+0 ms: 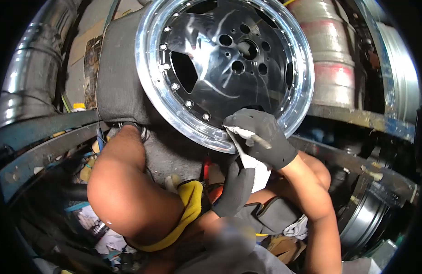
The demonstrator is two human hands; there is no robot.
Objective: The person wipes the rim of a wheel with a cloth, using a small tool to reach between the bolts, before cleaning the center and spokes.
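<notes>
A polished wheel rim (pixel 147 77) with a shiny lip and small bolts around its edge is tilted up in front of me. My right hand (pixel 266 137), in a dark glove, is closed around a slim pale stick (pixel 260 139) at the rim's lower edge. Along that stick runs a white strip of cloth or paper (pixel 256 171), its upper end at my right fingertips by the inner lip. Lower down, my left hand (pixel 238 187), gloved too, pinches the strip between thumb and fingers. The stick's working tip is hidden by the right fingers.
Behind the rim is a dark padded, fabric-covered block (pixel 122 68). Metal drums (pixel 327 55) stand at right, metal frame rails (pixel 51 128) run along both sides. A yellow cloth (pixel 190 201) lies by my leg. Another rim (pixel 364 219) sits lower right, with clutter below.
</notes>
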